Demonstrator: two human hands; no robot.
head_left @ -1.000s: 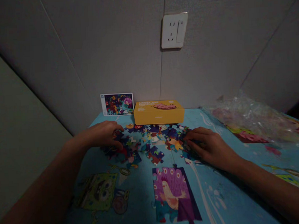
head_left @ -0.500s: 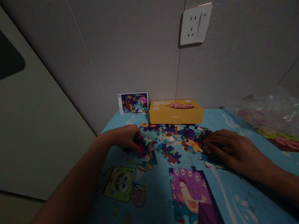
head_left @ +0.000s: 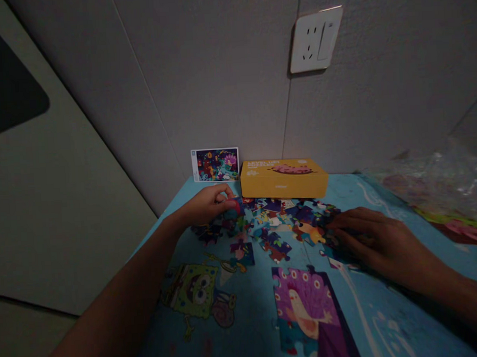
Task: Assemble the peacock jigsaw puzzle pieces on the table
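Raised over the left side of the pile, my left hand (head_left: pixel 213 202) pinches a puzzle piece (head_left: pixel 235 206) with red and blue on it. My right hand (head_left: pixel 375 238) rests low at the pile's right side, fingers bent together among dark pieces; what its fingertips hold, if anything, is hidden. Between the hands lies a heap of loose puzzle pieces (head_left: pixel 271 219). Nearer to me is a joined section of puzzle (head_left: pixel 309 313) showing a purple peacock. A small group of pieces (head_left: pixel 243 253) lies below my left hand.
A yellow puzzle box (head_left: pixel 284 184) stands at the back against the wall, beside an upright picture card (head_left: pixel 217 165). Clear plastic packaging (head_left: pixel 446 183) lies at the right. The blue table cover (head_left: pixel 246 327) carries a printed cartoon sponge. A wall socket (head_left: pixel 316 40) is above.
My left hand has lifted and moved slightly away from me with the red and blue puzzle piece, uncovering pieces beneath. My right hand has stayed nearly still. The view has shifted slightly.
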